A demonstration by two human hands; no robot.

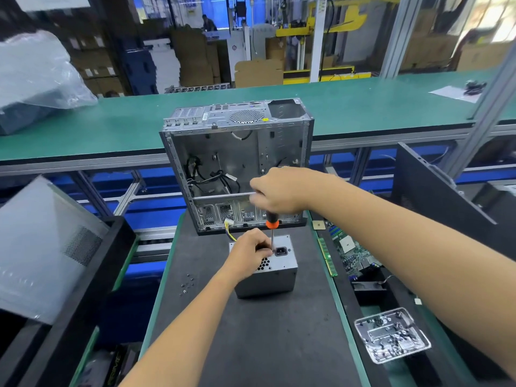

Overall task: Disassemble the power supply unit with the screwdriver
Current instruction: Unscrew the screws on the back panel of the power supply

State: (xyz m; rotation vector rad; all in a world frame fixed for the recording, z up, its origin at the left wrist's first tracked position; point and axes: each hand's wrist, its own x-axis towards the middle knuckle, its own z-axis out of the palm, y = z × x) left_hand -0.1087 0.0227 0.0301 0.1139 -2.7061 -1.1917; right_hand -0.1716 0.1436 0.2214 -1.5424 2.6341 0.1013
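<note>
Lower right of frame: clear plastic tray [392, 334], holding small dark and silvery bits, too blurred for me to name. Centre: power supply unit [268, 272] on the black mat [251, 344], just in front of the gutted computer case [237, 160]. My right hand [279, 191] clenches the screwdriver [272, 223], upright, tip at the unit's top face. My left hand [248, 250] grips the unit's top edge. Loose screws [186, 284] left of it; circuit board [351, 252] right.
</note>
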